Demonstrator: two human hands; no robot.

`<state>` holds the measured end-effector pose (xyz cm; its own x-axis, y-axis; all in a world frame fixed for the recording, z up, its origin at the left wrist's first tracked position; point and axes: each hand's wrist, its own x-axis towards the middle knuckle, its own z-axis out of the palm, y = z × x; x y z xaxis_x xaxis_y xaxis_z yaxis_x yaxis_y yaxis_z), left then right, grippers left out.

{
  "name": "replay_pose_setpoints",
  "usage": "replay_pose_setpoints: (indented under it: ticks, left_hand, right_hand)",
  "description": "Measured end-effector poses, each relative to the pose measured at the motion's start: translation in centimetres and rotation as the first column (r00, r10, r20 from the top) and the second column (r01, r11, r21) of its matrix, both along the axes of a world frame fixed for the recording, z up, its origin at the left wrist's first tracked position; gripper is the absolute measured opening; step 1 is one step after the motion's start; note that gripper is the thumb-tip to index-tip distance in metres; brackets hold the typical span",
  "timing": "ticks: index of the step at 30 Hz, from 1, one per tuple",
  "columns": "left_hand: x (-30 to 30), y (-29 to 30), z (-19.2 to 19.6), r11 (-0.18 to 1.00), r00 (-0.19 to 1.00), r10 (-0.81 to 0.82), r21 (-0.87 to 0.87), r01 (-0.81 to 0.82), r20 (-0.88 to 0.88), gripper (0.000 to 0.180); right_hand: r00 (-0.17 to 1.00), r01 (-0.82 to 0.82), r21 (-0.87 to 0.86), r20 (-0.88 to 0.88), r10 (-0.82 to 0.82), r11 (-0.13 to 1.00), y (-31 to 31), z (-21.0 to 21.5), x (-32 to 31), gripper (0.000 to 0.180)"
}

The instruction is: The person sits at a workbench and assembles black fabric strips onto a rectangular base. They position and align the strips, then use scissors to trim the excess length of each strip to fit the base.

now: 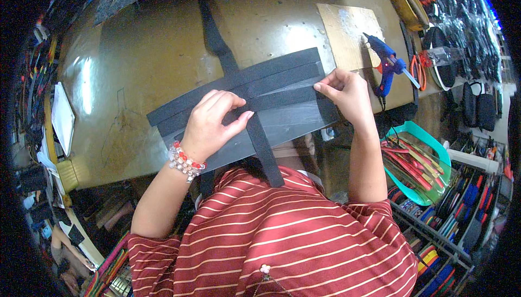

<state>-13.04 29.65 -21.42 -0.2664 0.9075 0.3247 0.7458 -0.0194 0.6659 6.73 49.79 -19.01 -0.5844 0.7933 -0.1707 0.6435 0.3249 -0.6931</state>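
Observation:
A wide black strip (187, 99) lies across a dark grey flat panel (293, 117) at the table's near edge. A long black strap (265, 150) crosses them, running from the far side of the table down toward my lap. My left hand (209, 123), with a beaded bracelet at its wrist, is closed, thumb and fingertips pinching at the black strap where it crosses the strip. Near the panel's right end my right hand (347, 97) is also closed, thumb and forefinger pinching the edge of the black strip.
A blue hot glue gun (388, 66) rests on the right beside a tan board (350, 31). Below it, off the table, stands a teal basket (415, 194) of red and yellow strips. White paper (63, 118) sits at the left edge; crowded racks flank the table.

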Motion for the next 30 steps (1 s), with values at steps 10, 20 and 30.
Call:
replay_pose_setpoints:
  ticks: [10,20,30]
  left_hand:
    - [0.0,0.1,-0.3,1.000,1.000,-0.004,0.014,0.004,-0.008,0.021]
    - [-2.1,-0.7,1.0,0.994,0.996,-0.064,-0.093,0.058,-0.064,0.025]
    - [4.3,-4.7,-2.0,0.967,0.962,0.092,-0.206,-0.148,-0.257,0.082]
  right_hand:
    - [0.900,-0.337,0.660,0.014,0.436,0.672,-3.3,-2.0,1.0,0.020]
    - [0.836,-0.455,0.613,0.045,0.547,0.646,-8.4,-2.7,-3.4,0.051]
    - [0.847,-0.429,0.605,0.012,0.531,0.671,-10.5,-3.4,-3.7,0.051]
